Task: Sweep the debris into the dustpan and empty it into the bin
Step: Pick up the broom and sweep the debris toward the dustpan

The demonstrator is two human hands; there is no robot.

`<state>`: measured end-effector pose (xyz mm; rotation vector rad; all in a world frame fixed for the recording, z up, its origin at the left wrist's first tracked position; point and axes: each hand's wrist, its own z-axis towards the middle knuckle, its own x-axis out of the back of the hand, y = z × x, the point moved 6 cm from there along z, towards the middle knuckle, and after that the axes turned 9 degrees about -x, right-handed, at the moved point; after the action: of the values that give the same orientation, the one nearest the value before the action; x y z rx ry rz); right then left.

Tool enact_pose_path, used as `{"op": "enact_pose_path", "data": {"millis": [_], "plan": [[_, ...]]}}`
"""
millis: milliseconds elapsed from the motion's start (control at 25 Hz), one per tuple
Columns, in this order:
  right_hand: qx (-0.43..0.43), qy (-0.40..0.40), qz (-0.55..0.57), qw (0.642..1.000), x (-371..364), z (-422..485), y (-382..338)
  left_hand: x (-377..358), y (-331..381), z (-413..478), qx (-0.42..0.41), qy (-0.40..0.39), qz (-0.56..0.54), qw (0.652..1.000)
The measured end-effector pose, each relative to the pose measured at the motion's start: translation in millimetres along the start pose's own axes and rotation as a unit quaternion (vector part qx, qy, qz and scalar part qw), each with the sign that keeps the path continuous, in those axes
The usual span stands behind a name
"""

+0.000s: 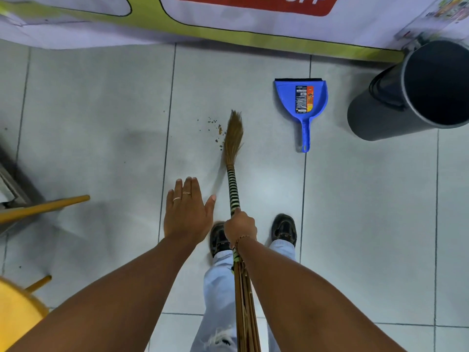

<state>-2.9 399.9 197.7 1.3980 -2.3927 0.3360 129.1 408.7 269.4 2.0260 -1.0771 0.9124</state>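
My right hand (239, 228) grips the striped green-and-black handle of a straw broom (233, 138). Its bristles rest on the tiled floor just right of a small scatter of brown and grey debris (215, 130). My left hand (186, 212) hovers open and flat beside the handle, holding nothing. A blue dustpan (300, 97) with a label inside lies flat on the floor to the right of the broom head, handle pointing toward me. A grey bin (380, 110) stands at the far right with its dark open mouth (439, 80) facing up.
A white, green and red banner (228, 24) lines the far edge of the floor. A yellow stool (17, 308) with wooden legs (48, 205) stands at the lower left, next to a dark metal frame. My two shoes (284, 229) stand below the broom.
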Motion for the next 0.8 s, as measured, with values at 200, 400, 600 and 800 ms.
{"op": "enact_pose_path", "data": {"millis": [200,400,600,800], "plan": [[0.042,0.027,-0.003,0.999,-6.2,-10.7,-15.4,3.4,-11.7,-0.6,0.014,0.013,0.002,1.000],[0.157,0.115,-0.050,0.979,21.2,-43.8,0.7,12.0,-7.7,-14.5,0.021,0.036,-0.033,0.999],[0.246,0.121,-0.219,0.936,42.0,-31.3,-1.1,18.0,0.3,-7.7,0.023,0.057,-0.047,0.997],[0.256,0.096,-0.429,0.861,78.3,1.3,35.9,0.0,19.7,6.3,0.012,0.046,-0.039,0.998]]}}
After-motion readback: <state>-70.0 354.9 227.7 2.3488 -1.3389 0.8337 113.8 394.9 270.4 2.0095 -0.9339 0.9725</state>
